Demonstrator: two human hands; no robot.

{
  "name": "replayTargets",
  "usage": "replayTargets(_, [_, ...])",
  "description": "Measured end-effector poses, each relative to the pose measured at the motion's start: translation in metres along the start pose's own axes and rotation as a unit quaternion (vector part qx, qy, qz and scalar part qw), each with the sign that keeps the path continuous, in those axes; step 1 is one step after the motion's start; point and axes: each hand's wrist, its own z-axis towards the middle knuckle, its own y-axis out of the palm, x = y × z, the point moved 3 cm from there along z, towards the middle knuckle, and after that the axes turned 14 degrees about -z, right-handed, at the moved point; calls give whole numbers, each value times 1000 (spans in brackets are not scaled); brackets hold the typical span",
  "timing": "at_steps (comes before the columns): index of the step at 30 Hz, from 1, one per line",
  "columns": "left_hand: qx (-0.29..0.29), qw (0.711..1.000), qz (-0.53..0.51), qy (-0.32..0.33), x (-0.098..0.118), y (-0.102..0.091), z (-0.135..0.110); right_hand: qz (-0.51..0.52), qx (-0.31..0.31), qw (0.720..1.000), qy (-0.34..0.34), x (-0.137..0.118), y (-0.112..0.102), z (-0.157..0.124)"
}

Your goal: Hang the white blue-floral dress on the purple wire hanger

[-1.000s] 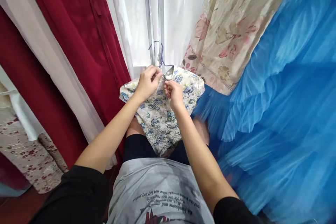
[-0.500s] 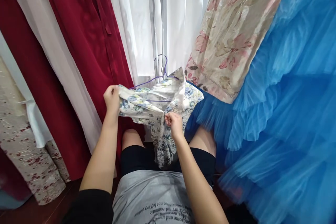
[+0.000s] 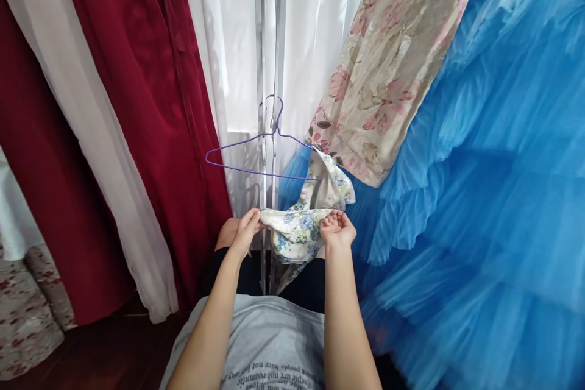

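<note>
A small white garment with blue flowers hangs between my two hands over my lap. My left hand pinches its left edge. My right hand grips its right edge, palm turned up, fingers curled round the cloth. One corner of the garment still drapes over the right end of a purple wire hanger. The hanger's left side is bare and its hook sits on a shiny metal pole.
Dark red fabric and white sheer cloth hang at the left. A beige dress with pink flowers and a big blue tulle skirt crowd the right. Dark wooden floor shows at lower left.
The flowered garment has slid off most of the hanger, whose left side now shows bare. Both hands have dropped lower, towards my lap, pulling the cloth down with them.
</note>
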Motion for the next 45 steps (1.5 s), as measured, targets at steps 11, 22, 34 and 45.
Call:
replayTargets(11, [-103,991,9,80,71,89,-46,-167,-128,977,-22,-32,28,-31])
replayTargets(22, [-46,958,193,205,99,92,-66,-366,-477,799,5,-30,83,-90])
replayTargets(34, [-204,949,230,67,73,103,-75,-373,-481,792,41,-37,52,-92])
replayTargets(45, [-346,870,331,-120,49,52,-79,-222,-95,954,-178,-75,-38,-55])
